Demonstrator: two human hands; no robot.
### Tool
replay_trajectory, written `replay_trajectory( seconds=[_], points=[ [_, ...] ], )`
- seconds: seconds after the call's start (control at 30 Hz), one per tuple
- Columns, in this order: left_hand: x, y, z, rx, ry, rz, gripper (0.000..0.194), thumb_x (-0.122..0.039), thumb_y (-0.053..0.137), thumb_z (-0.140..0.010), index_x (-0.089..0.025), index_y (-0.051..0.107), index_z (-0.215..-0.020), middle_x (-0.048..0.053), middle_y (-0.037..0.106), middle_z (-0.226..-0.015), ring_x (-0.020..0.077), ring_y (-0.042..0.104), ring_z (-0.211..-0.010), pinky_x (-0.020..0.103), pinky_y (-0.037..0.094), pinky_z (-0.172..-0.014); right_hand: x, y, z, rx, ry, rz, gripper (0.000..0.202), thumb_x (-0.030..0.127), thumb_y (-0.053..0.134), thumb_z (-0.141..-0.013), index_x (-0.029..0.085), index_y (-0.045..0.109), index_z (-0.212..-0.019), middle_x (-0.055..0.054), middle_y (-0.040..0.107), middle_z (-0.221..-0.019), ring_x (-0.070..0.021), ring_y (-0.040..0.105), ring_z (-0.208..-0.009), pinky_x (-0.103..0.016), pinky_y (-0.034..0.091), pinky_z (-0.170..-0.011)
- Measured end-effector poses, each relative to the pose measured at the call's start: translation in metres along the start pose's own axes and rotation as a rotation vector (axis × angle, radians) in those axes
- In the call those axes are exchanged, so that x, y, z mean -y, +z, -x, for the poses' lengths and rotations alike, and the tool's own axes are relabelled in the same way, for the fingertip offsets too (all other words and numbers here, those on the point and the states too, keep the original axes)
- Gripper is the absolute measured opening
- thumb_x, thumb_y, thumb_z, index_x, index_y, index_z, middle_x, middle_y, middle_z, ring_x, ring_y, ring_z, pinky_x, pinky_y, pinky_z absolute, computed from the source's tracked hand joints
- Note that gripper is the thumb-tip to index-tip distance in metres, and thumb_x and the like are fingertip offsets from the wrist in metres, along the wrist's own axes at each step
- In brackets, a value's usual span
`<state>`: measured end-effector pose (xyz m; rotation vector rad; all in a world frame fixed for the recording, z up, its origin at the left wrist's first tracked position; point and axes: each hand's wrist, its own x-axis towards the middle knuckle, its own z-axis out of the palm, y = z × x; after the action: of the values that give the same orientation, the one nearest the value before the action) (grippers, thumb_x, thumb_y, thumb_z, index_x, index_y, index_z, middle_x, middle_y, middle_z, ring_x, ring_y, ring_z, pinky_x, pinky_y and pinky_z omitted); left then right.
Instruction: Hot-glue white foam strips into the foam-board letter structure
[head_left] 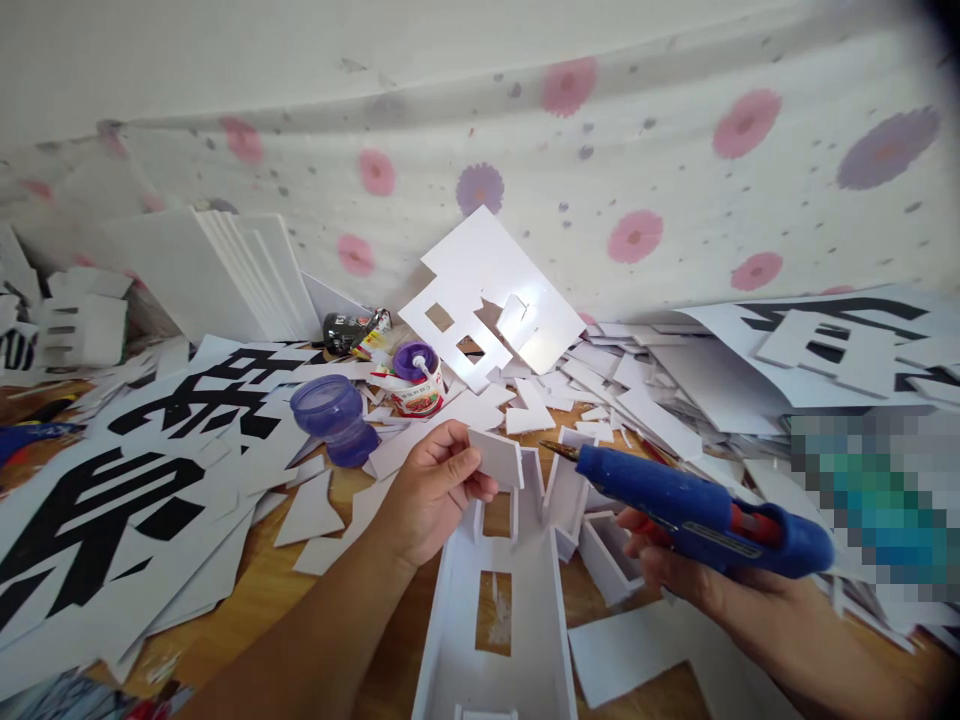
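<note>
Between the thumb and fingers of my left hand point(442, 485) is a small white foam board piece point(501, 457), held over the far end of a long white foam board frame point(459, 620). That frame has raised side walls and rectangular cut-outs. My right hand point(697, 580) is wrapped round a blue glue gun point(675, 505), its metal nozzle pointing left toward the small piece without touching it. Below the gun, right of the frame, stands a small box-shaped white part point(611, 555). A flat white strip point(630, 645) lies near the frame's right wall.
A purple translucent jar point(335, 415) and a paper tub point(418, 388) stand behind my left hand. Printed sheets with black characters point(135, 500) spread across the left. White offcuts point(637, 400) pile up at the back right. A large cut-out board point(487, 290) leans against the floral curtain.
</note>
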<state>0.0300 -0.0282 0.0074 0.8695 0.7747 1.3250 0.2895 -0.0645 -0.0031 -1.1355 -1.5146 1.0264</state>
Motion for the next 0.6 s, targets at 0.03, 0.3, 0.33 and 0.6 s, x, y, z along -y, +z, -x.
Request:
replay_trajectory(
  seconds=[0.03,0.3,0.33,0.6],
  points=[
    [0.0,0.0,0.0,-0.003,0.002,-0.005,0.03,-0.029,0.085,-0.067,-0.016,0.06,-0.077,-0.001,0.066,-0.064,0.01,0.062,-0.054,0.017,0.049,-0.052,0.001,0.0,-0.001,0.007,-0.018,0.001,0.021,0.042,0.073,-0.076,0.025,0.075,-0.088,-0.005,0.076,-0.083,-0.0232,0.073,-0.072,-0.034,0.064,-0.068],
    [0.005,-0.003,-0.003,-0.012,0.073,-0.144,0.021,-0.031,0.08,-0.073,-0.017,0.066,-0.08,0.001,0.066,-0.069,0.0127,0.062,-0.059,0.021,0.05,-0.057,0.004,0.0,-0.003,0.04,-0.126,0.077,0.019,0.041,0.07,-0.079,0.026,0.072,-0.09,-0.004,0.075,-0.085,-0.0225,0.072,-0.076,-0.034,0.062,-0.074],
    [0.005,-0.004,-0.003,-0.028,0.124,-0.204,0.019,-0.031,0.079,-0.074,-0.018,0.067,-0.081,0.001,0.067,-0.072,0.0128,0.062,-0.061,0.021,0.05,-0.058,0.005,-0.001,-0.004,0.041,-0.128,0.086,0.018,0.04,0.069,-0.08,0.026,0.072,-0.09,-0.004,0.075,-0.085,-0.0221,0.071,-0.076,-0.033,0.062,-0.072],
    [-0.001,-0.002,0.001,-0.003,0.504,-0.73,0.007,-0.019,0.07,-0.08,-0.021,0.076,-0.084,0.004,0.066,-0.08,0.0174,0.058,-0.076,0.026,0.045,-0.074,0.013,-0.003,-0.013,0.174,-0.148,0.235,0.02,0.043,0.067,-0.081,0.024,0.07,-0.081,-0.005,0.073,-0.081,-0.0214,0.069,-0.07,-0.03,0.059,-0.059]
  ],
)
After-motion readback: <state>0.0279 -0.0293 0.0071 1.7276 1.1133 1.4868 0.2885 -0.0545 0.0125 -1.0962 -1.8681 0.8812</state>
